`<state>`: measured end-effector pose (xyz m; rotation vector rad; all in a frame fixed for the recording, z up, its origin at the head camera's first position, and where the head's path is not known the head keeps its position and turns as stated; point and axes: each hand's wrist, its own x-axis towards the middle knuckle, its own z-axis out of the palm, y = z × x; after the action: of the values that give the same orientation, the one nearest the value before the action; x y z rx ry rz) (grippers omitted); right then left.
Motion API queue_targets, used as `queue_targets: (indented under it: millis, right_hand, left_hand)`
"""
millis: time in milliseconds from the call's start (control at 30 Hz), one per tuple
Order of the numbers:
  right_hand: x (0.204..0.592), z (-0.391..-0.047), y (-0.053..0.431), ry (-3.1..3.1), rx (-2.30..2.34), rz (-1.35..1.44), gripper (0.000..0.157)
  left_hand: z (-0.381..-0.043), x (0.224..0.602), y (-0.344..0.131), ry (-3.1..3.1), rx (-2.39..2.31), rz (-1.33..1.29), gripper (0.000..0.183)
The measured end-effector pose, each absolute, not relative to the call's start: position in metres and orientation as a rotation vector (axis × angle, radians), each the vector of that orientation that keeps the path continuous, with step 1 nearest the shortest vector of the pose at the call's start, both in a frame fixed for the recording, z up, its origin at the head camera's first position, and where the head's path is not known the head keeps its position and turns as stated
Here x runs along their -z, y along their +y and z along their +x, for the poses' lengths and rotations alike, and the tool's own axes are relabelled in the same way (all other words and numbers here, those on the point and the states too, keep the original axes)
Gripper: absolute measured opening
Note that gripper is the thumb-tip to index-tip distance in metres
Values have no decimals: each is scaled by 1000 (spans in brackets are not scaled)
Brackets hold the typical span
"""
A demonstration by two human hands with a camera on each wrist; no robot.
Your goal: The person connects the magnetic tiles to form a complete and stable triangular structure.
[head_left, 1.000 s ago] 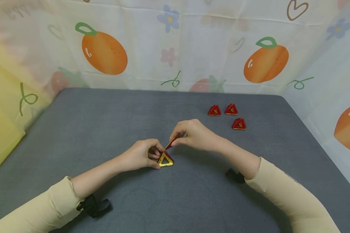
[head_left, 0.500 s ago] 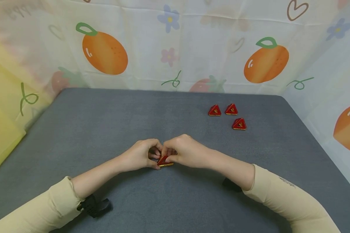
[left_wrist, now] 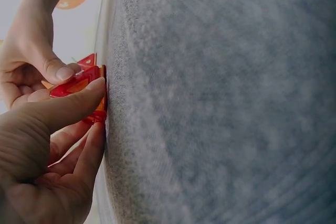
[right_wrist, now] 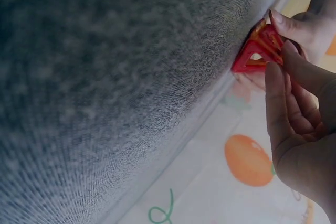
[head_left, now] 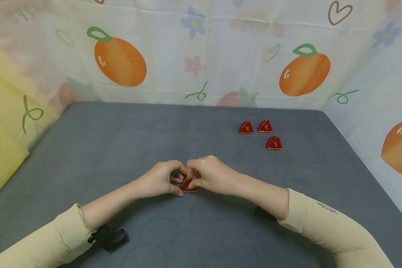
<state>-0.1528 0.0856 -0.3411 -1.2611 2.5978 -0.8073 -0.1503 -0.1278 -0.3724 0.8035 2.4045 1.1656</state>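
A small pyramid of red triangular magnetic tiles (head_left: 184, 186) sits on the grey tabletop between my hands. My left hand (head_left: 159, 179) holds its left side, with the thumb near the front corner. Near the pyramid's top, my right hand (head_left: 216, 175) pinches a red tile at its upper part. In the left wrist view, red tile faces (left_wrist: 79, 85) show between the fingers and thumbs. One slanted face with a triangular hole (right_wrist: 247, 65) appears in the right wrist view. My fingers hide much of the pyramid's top and right side.
Three similar red pyramids stand toward the back right: one at left (head_left: 246, 124), one beside it (head_left: 265, 123), and one nearer (head_left: 274, 140). Behind the tabletop (head_left: 137, 130) hangs a white cloth (head_left: 167, 56) printed with fruit.
My right hand has moved down and left, bringing a red triangular tile onto the pyramid's front. The gold-coloured inside seen earlier is now covered. My left hand has stayed in place.
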Motion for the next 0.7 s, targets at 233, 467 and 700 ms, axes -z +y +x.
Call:
queue_targets:
  millis: [233,467,700]
  right_hand:
    - [341,-158,92,2549,883,-1145,17]
    - [342,-160,97,2443,890,-970,11]
    - [345,-161,95,2389,924,-886,10]
  left_hand:
    - [-150,371,-129,2400,-1197,772,44]
    - [-148,369,-130,2493,-1188,699,29]
    - [-144,370,-127,2534,-1214,699,18]
